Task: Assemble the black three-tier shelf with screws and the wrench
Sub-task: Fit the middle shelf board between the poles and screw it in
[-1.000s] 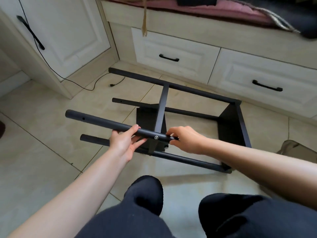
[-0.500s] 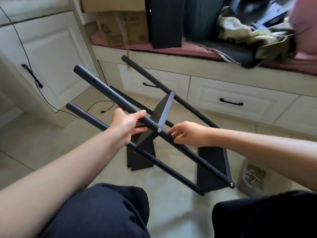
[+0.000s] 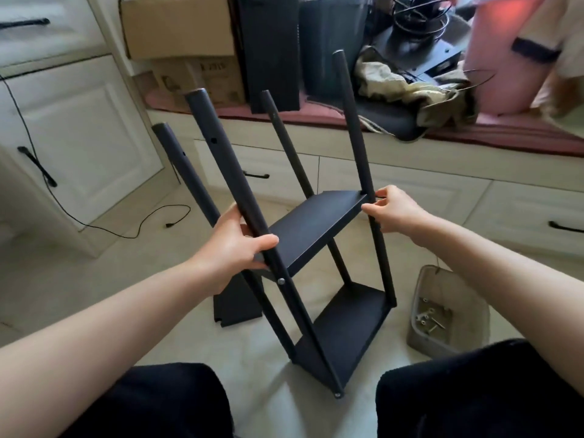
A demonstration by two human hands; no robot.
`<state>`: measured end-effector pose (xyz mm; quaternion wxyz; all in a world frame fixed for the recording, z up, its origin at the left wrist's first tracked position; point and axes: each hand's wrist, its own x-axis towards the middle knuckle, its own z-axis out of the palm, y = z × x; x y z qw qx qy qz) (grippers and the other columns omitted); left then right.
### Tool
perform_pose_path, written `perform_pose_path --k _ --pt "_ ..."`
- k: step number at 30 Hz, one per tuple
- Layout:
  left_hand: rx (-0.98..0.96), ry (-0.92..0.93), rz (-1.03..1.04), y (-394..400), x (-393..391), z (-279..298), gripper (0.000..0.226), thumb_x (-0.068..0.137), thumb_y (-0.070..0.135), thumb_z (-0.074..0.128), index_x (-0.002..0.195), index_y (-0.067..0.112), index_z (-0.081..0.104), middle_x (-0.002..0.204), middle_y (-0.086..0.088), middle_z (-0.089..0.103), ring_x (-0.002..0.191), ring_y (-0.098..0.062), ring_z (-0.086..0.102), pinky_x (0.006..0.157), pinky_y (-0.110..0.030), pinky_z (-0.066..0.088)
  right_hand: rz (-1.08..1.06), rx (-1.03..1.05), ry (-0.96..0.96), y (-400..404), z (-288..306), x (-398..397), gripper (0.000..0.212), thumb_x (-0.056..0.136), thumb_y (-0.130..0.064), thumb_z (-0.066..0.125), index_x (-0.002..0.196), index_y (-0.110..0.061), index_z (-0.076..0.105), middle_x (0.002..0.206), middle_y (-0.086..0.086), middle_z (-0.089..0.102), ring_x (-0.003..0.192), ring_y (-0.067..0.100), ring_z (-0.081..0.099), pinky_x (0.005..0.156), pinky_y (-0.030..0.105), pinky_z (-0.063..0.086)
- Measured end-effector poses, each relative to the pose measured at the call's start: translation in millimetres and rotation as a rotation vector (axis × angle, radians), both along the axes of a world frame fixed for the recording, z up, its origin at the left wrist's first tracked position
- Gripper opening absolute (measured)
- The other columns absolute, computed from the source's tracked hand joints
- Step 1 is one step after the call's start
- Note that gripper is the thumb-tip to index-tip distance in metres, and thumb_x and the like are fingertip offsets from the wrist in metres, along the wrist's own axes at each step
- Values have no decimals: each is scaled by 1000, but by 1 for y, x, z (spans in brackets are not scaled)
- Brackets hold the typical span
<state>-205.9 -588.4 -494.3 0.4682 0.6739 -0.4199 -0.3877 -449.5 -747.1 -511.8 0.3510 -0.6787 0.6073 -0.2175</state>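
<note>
The black shelf frame [image 3: 319, 226] stands nearly upright on the floor in front of my knees, with two boards fixed between its poles and the pole tops bare. My left hand [image 3: 235, 245] grips the near left pole [image 3: 221, 159] just above a silver screw head [image 3: 280, 281]. My right hand [image 3: 392, 208] holds the right pole [image 3: 355, 121] at the upper board's corner. A loose black shelf board [image 3: 237, 303] lies on the tiles behind the left poles. A clear plastic tray [image 3: 448, 311] with several screws sits at the right. No wrench is visible.
White cabinet drawers [image 3: 442, 191] and a door [image 3: 79, 137] line the back and left. A black cable [image 3: 126, 229] trails over the tiles at the left. Cardboard boxes [image 3: 177, 30], black panels and cloth crowd the pink-cushioned bench [image 3: 505, 134]. My knees [image 3: 474, 393] are at the bottom.
The frame has swung up from lying on its side to almost upright. My left hand stays on the near pole; my right hand has shifted to the right pole at the upper board.
</note>
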Motion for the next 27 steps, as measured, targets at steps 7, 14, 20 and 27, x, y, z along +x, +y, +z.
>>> perform_pose_path --k 7,14,20,27 --pt "-49 -92 -160 15 -7 0 34 85 7 78 102 17 50 97 -14 69 85 -15 73 62 -30 61 -149 53 -4 -23 -7 -23 70 97 -38 57 151 -14 20 136 14 49 112 33 56 98 50 50" --pt "-39 -152 -238 14 -5 5 33 87 6 76 101 16 48 89 -4 73 83 -20 74 67 -36 62 -121 22 -73 -33 -12 -32 62 100 -30 53 152 -21 21 113 2 56 98 20 62 93 45 51" --pt "-32 -218 -267 9 -1 10 32 87 5 75 101 12 47 88 -3 72 84 -22 74 69 -38 64 -221 33 -146 -33 -9 -40 27 103 -26 44 129 -19 39 122 10 57 89 26 71 74 43 59" --pt "-14 -329 -279 -18 9 22 32 85 2 77 101 10 51 88 1 75 84 -14 74 69 -33 63 -216 60 -78 -14 -7 -71 20 103 -26 46 121 -19 41 116 13 59 103 33 64 73 43 58"
